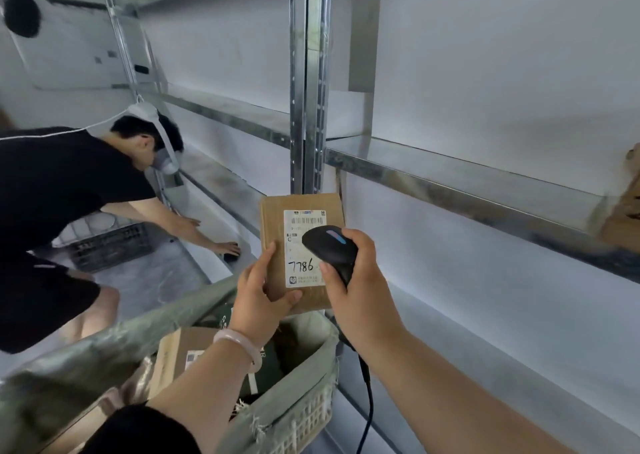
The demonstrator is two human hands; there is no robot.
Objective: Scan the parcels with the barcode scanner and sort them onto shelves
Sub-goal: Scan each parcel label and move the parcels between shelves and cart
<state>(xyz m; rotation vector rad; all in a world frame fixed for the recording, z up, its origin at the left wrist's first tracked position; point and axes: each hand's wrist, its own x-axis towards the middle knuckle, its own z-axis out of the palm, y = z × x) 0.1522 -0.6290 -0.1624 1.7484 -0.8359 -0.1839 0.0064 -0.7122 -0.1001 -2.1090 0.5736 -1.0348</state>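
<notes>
A brown cardboard parcel [277, 221] with a white label reading 7786 is held upright in front of the metal shelves [450, 173]. My left hand [258, 296] grips its lower left corner, thumb on the front. My right hand [353, 280] holds a black barcode scanner [329, 244], its head over the label's right side. The scanner's cable hangs down below my right wrist.
A basket [298, 394] lined with a grey sack sits below my hands and holds more parcels [180, 353]. At left another person [69, 190] in black bends and reaches to a low shelf. A dark crate [110, 246] stands on the floor. A brown parcel [623, 208] lies at the right edge.
</notes>
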